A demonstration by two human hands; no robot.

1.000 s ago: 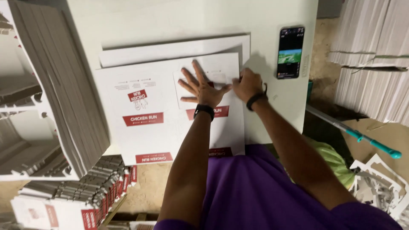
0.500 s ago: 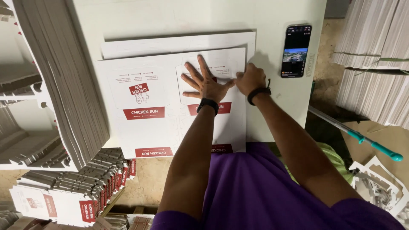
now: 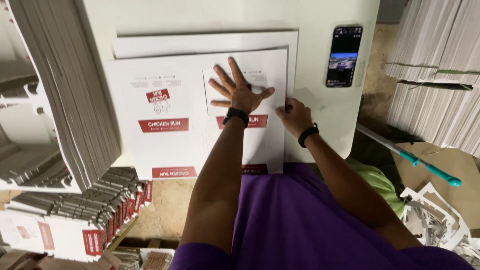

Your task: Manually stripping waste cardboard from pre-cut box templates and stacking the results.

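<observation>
The person wears a purple short-sleeved top, its plain, unmarked fabric filling the lower middle of the head view, with both forearms bare below the sleeves. A black band with a small dark face, like a watch or tracker, wraps the wrist just behind the left hand (image 3: pixel 239 92). A narrower black band circles the wrist behind the right hand (image 3: pixel 295 116); neither hand shows a glove or ring that can be made out.

Matt white cardboard box blank (image 3: pixel 170 115), glossy glass phone (image 3: pixel 344 56), smooth white tabletop (image 3: pixel 200 15), purple cloth shirt (image 3: pixel 295 220)
</observation>
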